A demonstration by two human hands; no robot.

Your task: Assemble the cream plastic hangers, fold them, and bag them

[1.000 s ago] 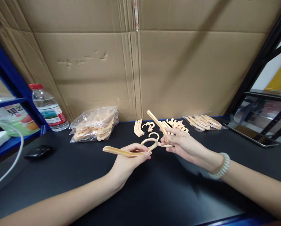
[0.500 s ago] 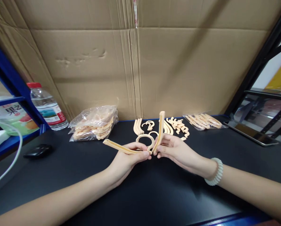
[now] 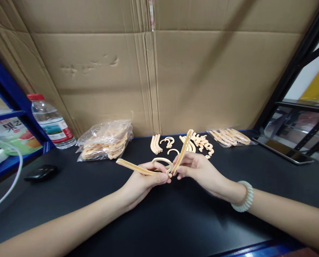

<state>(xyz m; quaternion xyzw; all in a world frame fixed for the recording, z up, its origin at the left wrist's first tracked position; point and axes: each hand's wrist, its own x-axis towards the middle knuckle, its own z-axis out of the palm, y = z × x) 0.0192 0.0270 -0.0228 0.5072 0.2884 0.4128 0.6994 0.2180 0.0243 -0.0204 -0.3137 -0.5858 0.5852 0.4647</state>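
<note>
The step in hand looks like joining hanger parts: the left hand point(image 3: 145, 180) pinches a curved hanger arm point(image 3: 134, 167) together with the foot of a pale hook point(image 3: 161, 159), while the right hand point(image 3: 202, 171) grips a second hanger arm point(image 3: 184, 149), raised at a slant, its lower end close by that foot; whether they touch cannot be told. All three are held above the worktop point(image 3: 154, 225), between the hands. Seating that end would seem to call for a steady left pinch and careful lining-up from the right. Farther back on the black surface lie spare arms point(image 3: 156, 144), loose hooks and two clear bags of parts, left point(image 3: 106, 141) and right point(image 3: 230, 137). A mouse point(image 3: 41, 173) and water bottle point(image 3: 53, 125) stand leftward, a tablet point(image 3: 284, 151) rightward, with creased cardboard point(image 3: 202, 71) walling the rear.
</note>
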